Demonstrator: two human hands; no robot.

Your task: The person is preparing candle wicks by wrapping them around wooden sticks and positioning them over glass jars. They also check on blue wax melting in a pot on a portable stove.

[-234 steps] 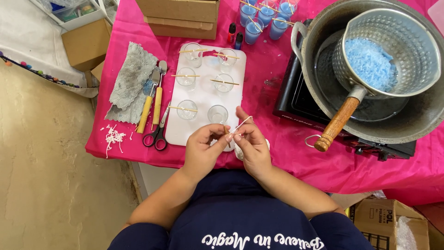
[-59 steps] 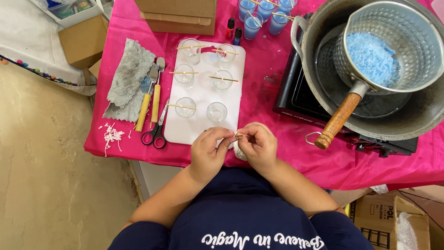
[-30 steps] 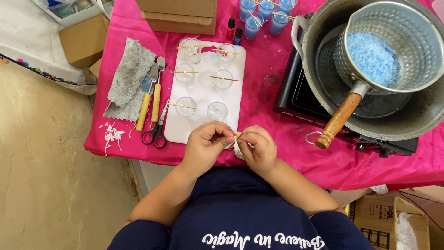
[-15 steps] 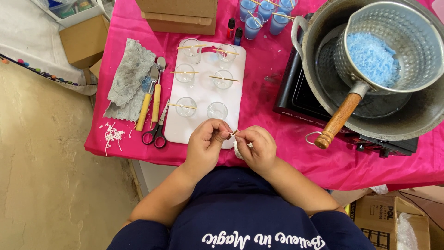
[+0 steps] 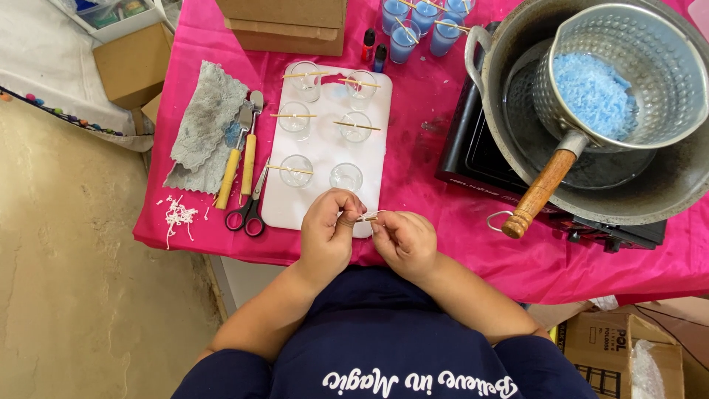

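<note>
Item: left hand (image 5: 327,225) and right hand (image 5: 404,238), centre of frame, fingertips pinched together on a short pale wick on a thin stick (image 5: 367,216), held over the near edge of the white tray (image 5: 322,151). Change noted: hands have drawn closer over the last seconds, the wick now held tight between them. Six small glass cups (image 5: 346,176) sit on the tray, five already bearing sticks. Scissors (image 5: 251,207) lie left; saucepan of blue flakes (image 5: 600,89) upper right.

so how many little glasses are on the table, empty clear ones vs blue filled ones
clear empty glasses on the white board: 6
blue filled glasses at the top edge: 3 in view
total: 9
</note>
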